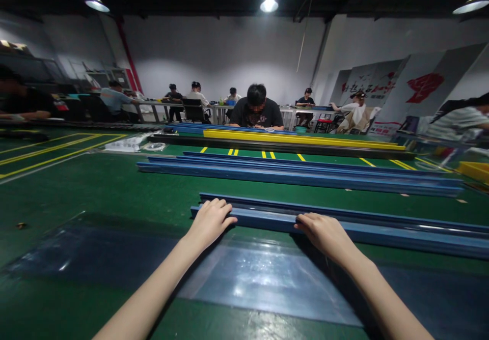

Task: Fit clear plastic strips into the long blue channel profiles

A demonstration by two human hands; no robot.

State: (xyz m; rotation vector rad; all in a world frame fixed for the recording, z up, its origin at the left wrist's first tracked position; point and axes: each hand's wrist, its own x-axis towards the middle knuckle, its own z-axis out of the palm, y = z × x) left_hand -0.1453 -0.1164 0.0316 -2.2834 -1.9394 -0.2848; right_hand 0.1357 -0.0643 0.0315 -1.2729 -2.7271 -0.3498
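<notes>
A long blue channel-shaped profile (263, 219) lies across the green table in front of me. Near its left end, my left hand (212, 218) curls over the front wall, thumb pointing right along the near face. Further right, my right hand (323, 230) closes over the same wall, its fingertips hidden behind or against the edge. Between me and the profile a clear plastic sheet (267, 279) lies flat and shiny, partly under my forearms.
Beyond are more blue profiles (290, 172), a yellow profile (305, 140) and a black bar (267, 145). A plastic bag (124, 144) lies left of them. A person (256, 111) leans over the far edge; others sit behind. A yellow bin (473, 171) stands at right.
</notes>
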